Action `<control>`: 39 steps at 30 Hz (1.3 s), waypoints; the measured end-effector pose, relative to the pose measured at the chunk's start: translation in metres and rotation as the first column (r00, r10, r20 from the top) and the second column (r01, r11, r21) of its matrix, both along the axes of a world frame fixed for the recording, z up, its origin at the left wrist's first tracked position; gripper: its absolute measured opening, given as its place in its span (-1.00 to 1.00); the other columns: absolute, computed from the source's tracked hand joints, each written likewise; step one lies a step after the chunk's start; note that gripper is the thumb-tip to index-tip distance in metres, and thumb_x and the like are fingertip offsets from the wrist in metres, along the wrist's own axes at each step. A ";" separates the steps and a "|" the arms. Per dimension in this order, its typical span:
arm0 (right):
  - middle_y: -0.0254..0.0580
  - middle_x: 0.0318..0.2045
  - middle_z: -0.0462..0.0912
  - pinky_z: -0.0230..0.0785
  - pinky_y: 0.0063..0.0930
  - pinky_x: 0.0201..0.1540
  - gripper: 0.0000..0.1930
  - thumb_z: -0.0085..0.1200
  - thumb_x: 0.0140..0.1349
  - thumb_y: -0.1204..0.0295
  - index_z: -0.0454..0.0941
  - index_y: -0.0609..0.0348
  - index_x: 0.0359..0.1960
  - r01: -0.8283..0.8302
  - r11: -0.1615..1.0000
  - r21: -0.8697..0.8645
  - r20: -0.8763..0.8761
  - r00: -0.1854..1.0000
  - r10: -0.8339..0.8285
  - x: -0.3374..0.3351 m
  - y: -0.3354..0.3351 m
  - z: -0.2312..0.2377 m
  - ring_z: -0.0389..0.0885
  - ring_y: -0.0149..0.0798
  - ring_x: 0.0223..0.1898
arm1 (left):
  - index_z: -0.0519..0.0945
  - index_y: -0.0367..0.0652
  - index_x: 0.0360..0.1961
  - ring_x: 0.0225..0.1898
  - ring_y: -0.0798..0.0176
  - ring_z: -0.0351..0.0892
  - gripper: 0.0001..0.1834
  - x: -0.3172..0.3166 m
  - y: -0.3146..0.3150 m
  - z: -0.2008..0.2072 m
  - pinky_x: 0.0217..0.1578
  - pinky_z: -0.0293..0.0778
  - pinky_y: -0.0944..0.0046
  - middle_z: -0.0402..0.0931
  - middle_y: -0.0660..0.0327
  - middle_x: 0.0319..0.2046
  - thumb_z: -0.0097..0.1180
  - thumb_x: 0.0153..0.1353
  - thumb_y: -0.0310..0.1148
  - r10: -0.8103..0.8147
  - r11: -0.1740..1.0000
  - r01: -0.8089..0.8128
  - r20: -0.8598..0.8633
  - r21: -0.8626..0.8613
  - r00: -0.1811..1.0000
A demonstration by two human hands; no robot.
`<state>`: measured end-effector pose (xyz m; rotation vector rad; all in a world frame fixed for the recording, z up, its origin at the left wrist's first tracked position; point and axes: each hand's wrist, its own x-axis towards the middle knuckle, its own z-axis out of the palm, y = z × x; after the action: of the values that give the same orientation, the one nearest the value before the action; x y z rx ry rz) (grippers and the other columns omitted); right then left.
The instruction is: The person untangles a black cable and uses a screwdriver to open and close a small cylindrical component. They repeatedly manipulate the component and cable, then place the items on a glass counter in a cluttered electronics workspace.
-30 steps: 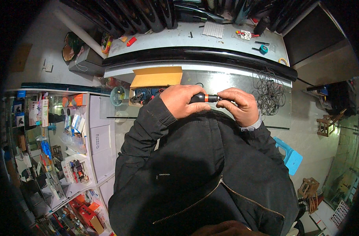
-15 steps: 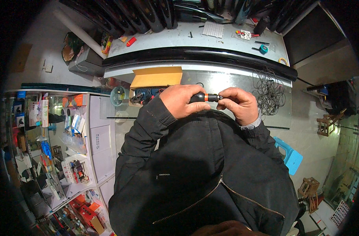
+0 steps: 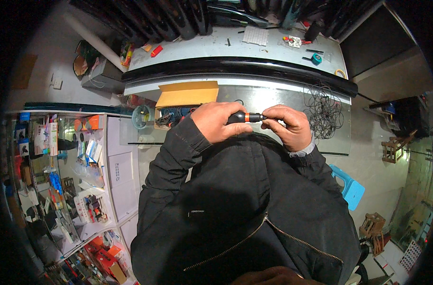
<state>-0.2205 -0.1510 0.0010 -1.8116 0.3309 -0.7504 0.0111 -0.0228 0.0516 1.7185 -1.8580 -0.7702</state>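
Two bare hands above the near edge of a glass-topped counter (image 3: pixel 285 97), viewed across the shop floor. The left hand (image 3: pixel 218 124) is wrapped around a black hand tool (image 3: pixel 240 118), thumb laid along its near side; the tool lies level in front of the person's jacket (image 3: pixel 226 199), an orange ring near its right end. The right hand (image 3: pixel 292 128), a pale band at its wrist, is clamped with thumb and forefinger on the tool's narrow right tip; whatever small part sits between those fingertips is too small for me to make out. Just behind the left hand, an open yellow cardboard box (image 3: pixel 188 95) with dark cables inside; to its left, a clear tub (image 3: pixel 141 124). Right of the right hand, a loose tangle of black wire (image 3: pixel 323 114). Beyond, a long glossy black tube (image 3: pixel 240 68) spans the counter's width; behind it, a white grid tile (image 3: pixel 256 36) and a teal tape measure (image 3: pixel 316 59). Lower right, on the floor, a blue stool (image 3: pixel 353 189).
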 end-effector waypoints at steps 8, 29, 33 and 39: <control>-0.13 -0.29 0.78 0.59 -0.44 -0.27 -0.86 0.35 0.27 0.60 0.73 0.28 -0.14 -0.023 1.000 -0.011 -0.035 0.999 0.023 -0.001 -0.003 0.001 0.79 -0.31 -0.33 | 0.65 -0.15 -0.03 -0.18 -0.27 0.70 -0.49 0.000 0.000 0.003 -0.18 0.58 -0.07 0.69 -0.09 -0.27 0.32 0.33 0.10 0.004 1.000 -0.003 -0.014 0.031 1.000; -0.06 -0.33 0.61 0.47 -0.27 -0.28 -0.85 0.33 0.29 0.53 0.61 0.25 -0.18 -0.036 0.956 -0.292 -0.052 0.998 0.022 0.003 -0.003 0.007 0.63 -0.01 -0.33 | 0.67 -0.14 -0.02 -0.22 -0.21 0.72 -0.52 0.002 0.000 0.001 -0.21 0.57 0.00 0.68 -0.04 -0.29 0.39 0.30 0.04 -0.011 1.000 0.010 0.020 0.028 1.000; -0.03 -0.35 0.56 0.45 -0.22 -0.28 -0.85 0.31 0.33 0.48 0.58 0.26 -0.19 -0.061 0.949 -0.308 -0.092 0.995 0.034 0.003 -0.003 0.007 0.60 0.05 -0.35 | 0.67 -0.14 -0.02 -0.21 -0.21 0.72 -0.52 0.001 0.000 0.002 -0.21 0.57 0.00 0.68 -0.05 -0.29 0.39 0.29 0.03 -0.015 0.999 0.014 0.020 0.030 1.000; -0.02 -0.34 0.57 0.46 -0.20 -0.28 -0.81 0.31 0.33 0.46 0.58 0.26 -0.15 -0.087 0.943 -0.322 -0.148 0.988 0.041 0.002 -0.003 0.008 0.61 0.07 -0.34 | 0.67 -0.15 -0.02 -0.21 -0.20 0.72 -0.53 0.002 0.000 0.001 -0.20 0.57 0.01 0.69 -0.04 -0.29 0.39 0.30 0.02 -0.015 1.000 0.015 0.019 0.010 1.000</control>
<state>-0.2185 -0.1543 0.0094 -2.1858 0.2466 -0.6622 0.0128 -0.0226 0.0521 1.7262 -1.8848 -0.7726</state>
